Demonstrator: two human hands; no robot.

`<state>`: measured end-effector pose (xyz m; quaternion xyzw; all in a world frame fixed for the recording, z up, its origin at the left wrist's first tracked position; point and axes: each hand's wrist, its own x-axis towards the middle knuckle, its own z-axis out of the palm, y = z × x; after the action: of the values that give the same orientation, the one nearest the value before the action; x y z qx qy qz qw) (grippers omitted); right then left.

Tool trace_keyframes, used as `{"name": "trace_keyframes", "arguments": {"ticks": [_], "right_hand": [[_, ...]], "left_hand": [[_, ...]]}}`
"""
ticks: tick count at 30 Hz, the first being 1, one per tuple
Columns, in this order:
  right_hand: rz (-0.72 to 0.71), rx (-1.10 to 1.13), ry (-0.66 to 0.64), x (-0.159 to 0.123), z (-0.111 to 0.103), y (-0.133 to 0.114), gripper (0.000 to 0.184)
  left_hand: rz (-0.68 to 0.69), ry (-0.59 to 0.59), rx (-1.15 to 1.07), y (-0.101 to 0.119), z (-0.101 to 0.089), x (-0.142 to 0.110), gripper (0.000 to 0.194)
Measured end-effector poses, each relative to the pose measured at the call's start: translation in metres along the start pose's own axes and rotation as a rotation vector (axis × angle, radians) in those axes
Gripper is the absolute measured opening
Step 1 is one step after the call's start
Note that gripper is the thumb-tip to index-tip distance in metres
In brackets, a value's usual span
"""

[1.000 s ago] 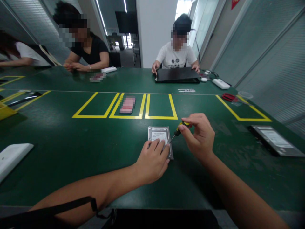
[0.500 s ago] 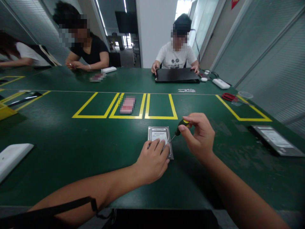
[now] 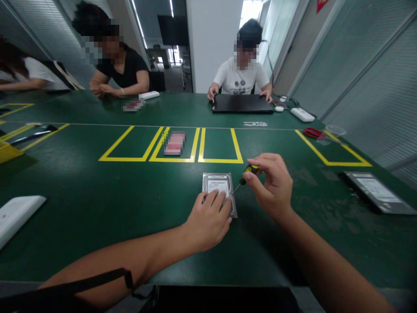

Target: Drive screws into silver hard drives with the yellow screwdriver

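Observation:
A silver hard drive [image 3: 217, 183] with a white label lies flat on the green table [image 3: 97, 204] in front of me. My left hand [image 3: 208, 221] rests on its near half, fingers spread over the label, pressing it down. My right hand [image 3: 272, 184] pinches a small screwdriver [image 3: 245, 174] with a black and yellow handle. Its thin shaft slants down to the drive's right edge.
Yellow taped boxes [image 3: 217, 145] mark the table beyond the drive; one holds a pink item [image 3: 175, 144]. A black tray [image 3: 378, 191] lies right, a white slab [image 3: 16, 215] left, red scissors [image 3: 312, 132] far right. Three other people sit across, one behind a black laptop [image 3: 243, 103].
My right hand's fingers have shifted slightly on the screwdriver handle, which has turned a little. The drive and my left hand stay where they were.

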<state>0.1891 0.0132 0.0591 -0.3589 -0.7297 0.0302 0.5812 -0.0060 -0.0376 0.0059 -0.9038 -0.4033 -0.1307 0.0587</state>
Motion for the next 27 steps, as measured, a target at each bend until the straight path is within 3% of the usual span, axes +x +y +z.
{"name": "trace_keyframes", "arguments": {"ticks": [4, 10, 17, 27], "right_hand": [[-0.003, -0.044, 0.018, -0.0008, 0.0017, 0.0017, 0.019], [0.114, 0.074, -0.003, -0.0075, 0.0014, 0.0037, 0.029], [0.001, -0.059, 0.036, -0.0004, 0.0018, 0.0030, 0.018], [0.090, 0.036, -0.001, -0.0053, 0.0010, 0.0038, 0.022]], "left_hand": [[0.002, 0.001, -0.008, -0.0003, 0.0005, -0.0004, 0.047], [0.002, 0.001, -0.015, -0.0005, 0.0005, -0.0003, 0.047], [-0.002, -0.006, -0.006, -0.0003, -0.0003, 0.0002, 0.046], [0.001, -0.011, -0.009, -0.0005, -0.0007, 0.0004, 0.047]]}}
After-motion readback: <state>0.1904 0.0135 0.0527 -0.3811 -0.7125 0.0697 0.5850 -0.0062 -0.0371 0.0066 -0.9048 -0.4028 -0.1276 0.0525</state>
